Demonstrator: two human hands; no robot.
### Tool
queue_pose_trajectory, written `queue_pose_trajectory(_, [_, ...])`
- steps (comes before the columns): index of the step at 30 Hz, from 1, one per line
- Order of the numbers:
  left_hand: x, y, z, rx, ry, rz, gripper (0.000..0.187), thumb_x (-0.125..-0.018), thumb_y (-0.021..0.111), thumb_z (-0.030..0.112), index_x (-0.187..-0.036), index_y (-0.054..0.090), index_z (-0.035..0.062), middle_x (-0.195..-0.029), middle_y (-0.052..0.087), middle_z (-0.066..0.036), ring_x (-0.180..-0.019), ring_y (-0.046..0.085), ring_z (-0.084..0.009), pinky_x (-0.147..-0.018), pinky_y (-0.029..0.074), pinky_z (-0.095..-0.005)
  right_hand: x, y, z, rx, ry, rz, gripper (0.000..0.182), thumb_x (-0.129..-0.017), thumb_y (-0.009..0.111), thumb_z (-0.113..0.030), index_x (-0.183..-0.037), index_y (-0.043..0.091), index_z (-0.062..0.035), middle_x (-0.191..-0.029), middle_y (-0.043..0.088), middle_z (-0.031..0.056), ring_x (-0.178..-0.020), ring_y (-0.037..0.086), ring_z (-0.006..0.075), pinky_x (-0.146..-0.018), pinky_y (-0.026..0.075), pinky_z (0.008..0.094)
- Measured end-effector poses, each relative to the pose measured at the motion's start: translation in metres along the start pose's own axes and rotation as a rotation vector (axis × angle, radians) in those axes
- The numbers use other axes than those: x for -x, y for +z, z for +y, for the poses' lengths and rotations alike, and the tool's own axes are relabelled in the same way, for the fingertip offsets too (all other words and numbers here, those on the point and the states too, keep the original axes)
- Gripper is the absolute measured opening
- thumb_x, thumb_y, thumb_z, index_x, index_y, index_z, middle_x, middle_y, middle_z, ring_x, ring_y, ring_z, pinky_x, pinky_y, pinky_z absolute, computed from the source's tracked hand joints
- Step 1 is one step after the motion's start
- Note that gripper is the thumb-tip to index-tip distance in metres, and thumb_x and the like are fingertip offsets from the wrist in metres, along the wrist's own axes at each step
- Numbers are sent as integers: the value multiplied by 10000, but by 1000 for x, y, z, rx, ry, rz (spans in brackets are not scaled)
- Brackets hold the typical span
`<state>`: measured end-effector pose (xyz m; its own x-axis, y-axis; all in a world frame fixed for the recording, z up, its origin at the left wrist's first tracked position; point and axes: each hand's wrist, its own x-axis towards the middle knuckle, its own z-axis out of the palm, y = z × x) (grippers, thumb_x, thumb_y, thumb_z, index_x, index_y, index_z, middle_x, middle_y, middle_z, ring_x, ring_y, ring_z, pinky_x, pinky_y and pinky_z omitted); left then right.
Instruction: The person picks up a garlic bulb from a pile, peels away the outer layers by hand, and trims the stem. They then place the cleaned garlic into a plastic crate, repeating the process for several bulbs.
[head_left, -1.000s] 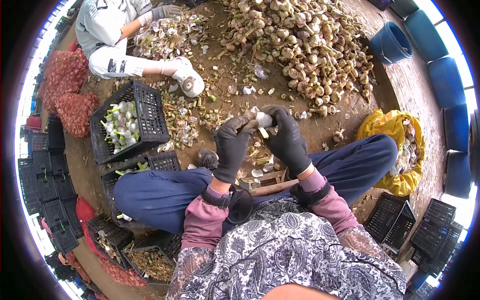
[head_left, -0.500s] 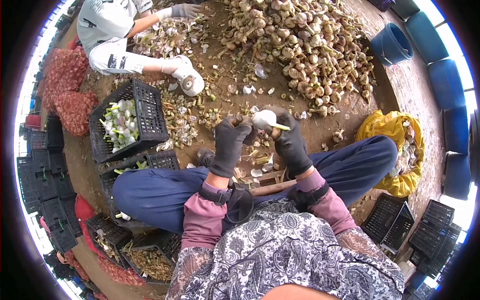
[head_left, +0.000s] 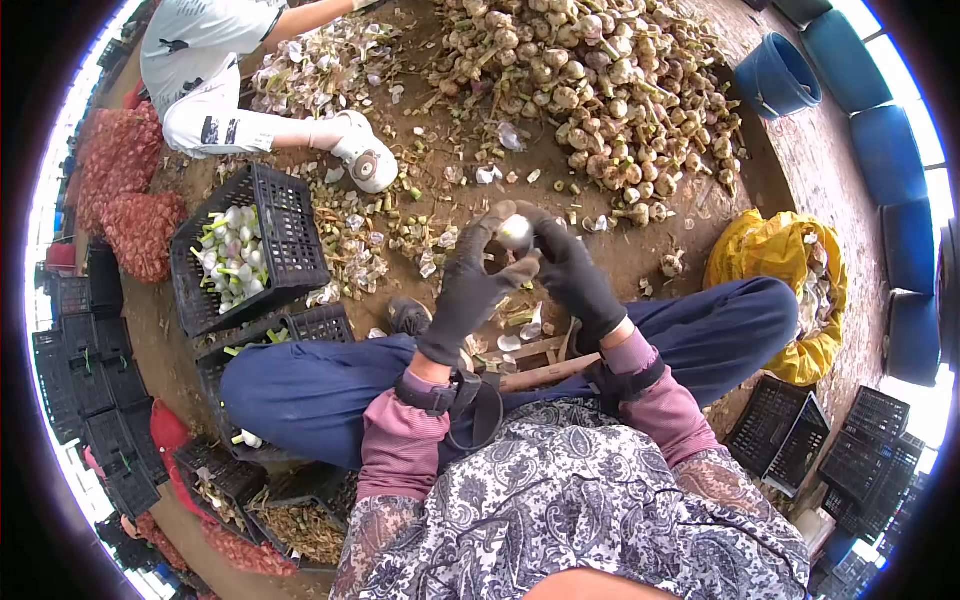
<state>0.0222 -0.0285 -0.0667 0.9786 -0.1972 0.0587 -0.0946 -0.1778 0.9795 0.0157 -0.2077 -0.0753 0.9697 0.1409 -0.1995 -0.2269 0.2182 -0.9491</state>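
Observation:
A white, peeled-looking garlic bulb [head_left: 515,233] is held up between my two gloved hands, above the littered ground. My left hand [head_left: 480,275], in a dark glove, curls its fingers against the bulb's left side. From the right, my right hand [head_left: 570,265] grips the same bulb, its thumb and fingers closed around it. The bulb's stem does not show clearly now. Beyond my hands lies a large heap of unpeeled garlic [head_left: 610,90], and loose skins are scattered about.
On the left stands a black crate [head_left: 290,240] of white garlic, with another crate [head_left: 325,325] beside my knee. A yellow sack [head_left: 745,255] lies to the right, a blue bucket [head_left: 775,80] farther off. A co-worker's shoe [head_left: 370,165] is at upper left, near red net sacks [head_left: 140,235].
The garlic bulb has been turned, so its green stem no longer points right. My left hand has moved in against it. The co-worker's gloved hand has mostly left the view at the top.

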Motion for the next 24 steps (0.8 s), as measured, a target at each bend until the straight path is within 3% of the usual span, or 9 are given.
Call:
queue_pose_trajectory(5, [-7,-5,-43,684,-243,-62,355,-1005,623,180,-1313,597,6,-1121,701,-111,-996,677,-187,-862,559,-309,-8,-4,14,41,-19,-80,432,-941,531,53,-1369,561,-5,-1301,638,104,-1156,627,176,-966,518,313])
queue_pose_trajectory(9, [-13,-5,-36,1221,-420,30,316,-1024,577,167,-1295,588,6,-1075,695,-135,-867,708,-241,-757,622,-352,-25,-15,26,-917,149,-71,305,-937,500,19,-1180,682,-4,-1076,678,77,-944,668,178,-850,566,301])
queue_pose_trajectory(10, [-18,-17,-52,1220,-447,118,330,-1029,583,216,-1291,587,15,-1100,689,-131,-881,700,-237,-749,613,-334,-21,-11,21,-615,178,84,270,-930,552,-27,-1160,691,-11,-967,664,51,-899,656,158,-856,565,307])
queue_pose_trajectory(12, [-22,-72,-53,1623,-167,104,410,-1029,577,294,-1322,553,9,-1156,662,-122,-955,671,-232,-788,591,-332,-25,-28,33,306,-165,-175,321,-903,635,-129,-1203,683,-24,-1099,690,83,-989,665,199,-906,540,346])
queue_pose_trajectory(14, [-34,-121,-11,1693,150,-150,588,-1023,570,382,-1400,462,-56,-1275,606,-163,-1029,646,-277,-887,574,-365,-22,-37,29,445,106,-187,393,-877,675,-203,-1237,667,-45,-1209,684,144,-1037,673,274,-935,520,389])
queue_pose_trajectory(15, [-34,-141,-22,1597,284,245,686,-1013,577,398,-1439,398,-109,-1428,509,-235,-1129,629,-331,-940,570,-396,-24,-50,41,598,110,-147,439,-864,687,-236,-1263,652,-57,-1265,669,181,-1068,670,321,-955,508,411])
queue_pose_trajectory(16, [-34,-139,-17,1580,322,154,679,-1013,575,369,-1447,386,-119,-1536,379,-289,-1237,589,-351,-1022,541,-418,-25,-63,46,841,62,52,490,-846,690,-272,-1293,631,-83,-1262,648,224,-1095,649,382,-987,490,441])
queue_pose_trajectory(20, [-44,-86,-51,1538,-166,157,490,-1060,500,302,-1385,494,-65,-1351,587,-212,-1184,609,-303,-1012,545,-405,-54,-182,118,1005,43,698,446,-775,743,-243,-1193,656,-114,-1217,652,197,-1114,635,373,-935,514,461])
queue_pose_trajectory(24, [-45,-41,-58,974,-423,127,380,-1063,501,279,-1311,573,0,-1130,686,-131,-988,660,-216,-834,586,-359,0,-275,158,1477,633,968,755,-694,778,-303,-1402,539,-201,-1374,562,194,-1314,519,391,-1042,465,471])
